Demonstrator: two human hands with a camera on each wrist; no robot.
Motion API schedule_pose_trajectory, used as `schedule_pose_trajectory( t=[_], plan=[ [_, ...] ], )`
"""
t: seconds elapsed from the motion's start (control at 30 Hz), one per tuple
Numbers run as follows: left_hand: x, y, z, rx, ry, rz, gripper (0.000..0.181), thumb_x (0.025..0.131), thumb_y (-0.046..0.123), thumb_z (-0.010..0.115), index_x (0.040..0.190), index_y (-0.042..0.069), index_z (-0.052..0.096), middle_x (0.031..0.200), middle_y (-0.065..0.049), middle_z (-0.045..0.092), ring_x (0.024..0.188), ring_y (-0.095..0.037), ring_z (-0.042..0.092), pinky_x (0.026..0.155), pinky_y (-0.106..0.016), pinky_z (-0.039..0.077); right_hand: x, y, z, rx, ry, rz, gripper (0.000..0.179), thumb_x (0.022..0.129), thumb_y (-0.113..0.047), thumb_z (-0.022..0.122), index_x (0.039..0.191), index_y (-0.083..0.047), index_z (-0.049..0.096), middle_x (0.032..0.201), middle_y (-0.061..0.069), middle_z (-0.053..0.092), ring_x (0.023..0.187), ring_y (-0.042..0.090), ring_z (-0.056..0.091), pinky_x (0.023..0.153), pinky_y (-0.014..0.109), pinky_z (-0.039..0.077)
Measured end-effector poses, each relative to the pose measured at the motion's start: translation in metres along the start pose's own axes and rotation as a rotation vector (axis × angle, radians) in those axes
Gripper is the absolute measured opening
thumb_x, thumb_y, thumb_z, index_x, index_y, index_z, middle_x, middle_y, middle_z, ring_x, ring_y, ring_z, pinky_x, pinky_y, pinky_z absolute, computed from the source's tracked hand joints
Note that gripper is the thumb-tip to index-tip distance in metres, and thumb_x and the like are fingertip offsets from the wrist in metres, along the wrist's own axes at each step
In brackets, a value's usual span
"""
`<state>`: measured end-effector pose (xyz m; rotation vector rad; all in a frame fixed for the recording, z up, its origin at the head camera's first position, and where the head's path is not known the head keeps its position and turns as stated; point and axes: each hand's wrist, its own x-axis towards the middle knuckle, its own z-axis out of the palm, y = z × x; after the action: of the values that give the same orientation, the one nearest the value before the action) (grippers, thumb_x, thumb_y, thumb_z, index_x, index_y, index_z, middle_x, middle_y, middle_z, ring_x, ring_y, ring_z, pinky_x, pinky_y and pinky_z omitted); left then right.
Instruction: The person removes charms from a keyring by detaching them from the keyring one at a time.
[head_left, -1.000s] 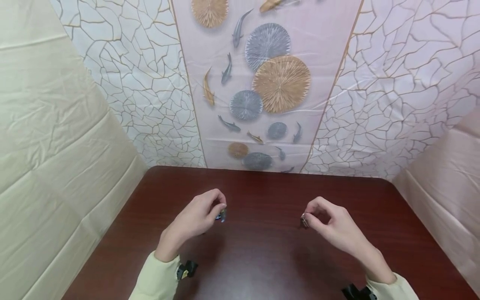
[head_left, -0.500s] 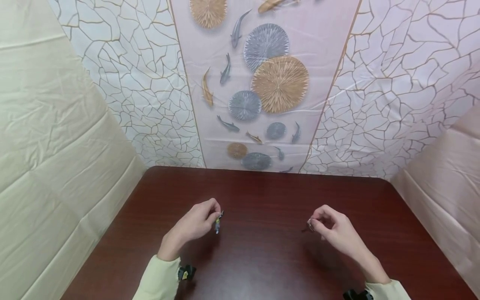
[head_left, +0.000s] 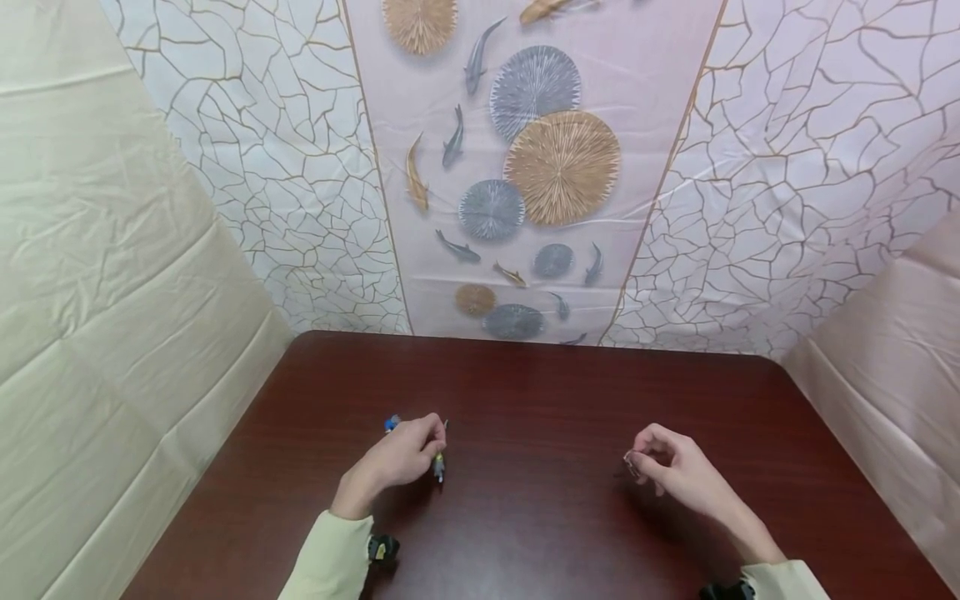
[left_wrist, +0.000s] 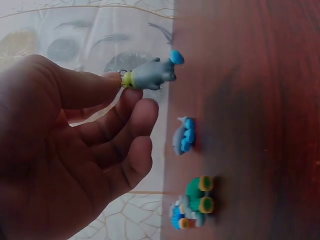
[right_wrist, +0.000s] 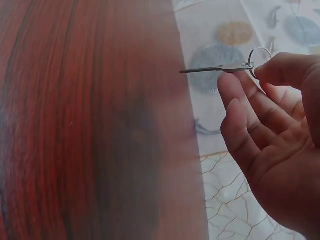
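My left hand [head_left: 397,457] pinches a small grey figurine charm [left_wrist: 150,74] by the metal loop at its yellow-green end. A blue piece sticks out at the charm's far end, which hangs downward above the table. In the left wrist view, the other fingers are loosely curled beneath. Over on the right, my right hand [head_left: 678,471] holds a metal ring [right_wrist: 260,55] between thumb and fingers. From that ring extends a thin key [right_wrist: 215,69], seen nearly edge-on, apart from the table.
Past the left hand, a grey-and-blue dolphin figurine [left_wrist: 184,136] and a green figurine [left_wrist: 196,196] stand on the dark red-brown table [head_left: 517,533]. A blue-topped figurine [head_left: 392,423] is partly hidden by the left hand. A patterned cloth [head_left: 495,250] hangs behind the table.
Both hands have come lower and nearer, the right one also shifting rightward. The grey charm now hangs in clearer view, and a blue-topped figurine shows behind the left hand.
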<state>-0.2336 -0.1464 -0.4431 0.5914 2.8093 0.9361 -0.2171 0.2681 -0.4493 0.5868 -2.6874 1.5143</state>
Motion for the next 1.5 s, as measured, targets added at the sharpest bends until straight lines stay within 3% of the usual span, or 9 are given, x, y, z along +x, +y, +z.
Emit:
schedule_pose_trajectory(
  t=[0.33,0.53,0.8,1.2,1.5],
  plan=[
    [0.014,-0.009,0.015,0.139,-0.020,-0.009,0.015,0.096,0.012,0.058,0.084,0.016,0.051,0.072,0.005,0.052,0.068,-0.010,0.050,0.066,-0.027,0.042,0.000,0.019,-0.008,0.022,0.024,0.130,0.013,0.092,-0.009,0.066,0.093,0.000,0.056,0.075,0.005,0.064,0.048,0.018,0.055,0.046,0.033,0.050],
    [0.016,-0.011,0.018,0.163,-0.054,-0.042,0.017,0.096,0.012,0.058,0.081,0.016,0.050,0.070,0.005,0.051,0.066,-0.011,0.049,0.062,-0.027,0.041,0.004,0.027,-0.011,0.077,-0.022,0.183,0.019,0.092,-0.013,0.066,0.094,0.002,0.054,0.074,0.009,0.065,0.053,0.024,0.059,0.046,0.035,0.050],
    [0.020,-0.011,0.017,0.164,-0.098,-0.102,0.021,0.098,0.014,0.055,0.079,0.015,0.048,0.068,0.004,0.046,0.059,-0.011,0.043,0.056,-0.024,0.034,0.012,0.038,-0.014,0.067,-0.093,0.210,0.015,0.094,-0.010,0.061,0.099,0.003,0.053,0.081,0.015,0.068,0.064,0.023,0.066,0.047,0.036,0.051],
    [0.021,-0.008,0.016,0.183,-0.098,-0.102,0.018,0.097,0.011,0.056,0.080,0.014,0.049,0.069,0.002,0.051,0.061,-0.012,0.047,0.056,-0.025,0.037,0.020,0.045,-0.006,0.051,-0.074,0.238,0.016,0.096,-0.009,0.059,0.104,0.006,0.056,0.089,0.019,0.069,0.063,0.018,0.062,0.047,0.034,0.051],
    [0.021,-0.009,0.011,0.204,-0.076,-0.093,0.020,0.096,0.009,0.055,0.078,0.013,0.048,0.066,0.004,0.044,0.058,-0.011,0.042,0.054,-0.024,0.033,0.024,0.047,-0.010,0.017,-0.080,0.238,0.014,0.097,-0.008,0.056,0.103,0.005,0.057,0.093,0.021,0.069,0.065,0.019,0.063,0.048,0.034,0.051]
  ],
)
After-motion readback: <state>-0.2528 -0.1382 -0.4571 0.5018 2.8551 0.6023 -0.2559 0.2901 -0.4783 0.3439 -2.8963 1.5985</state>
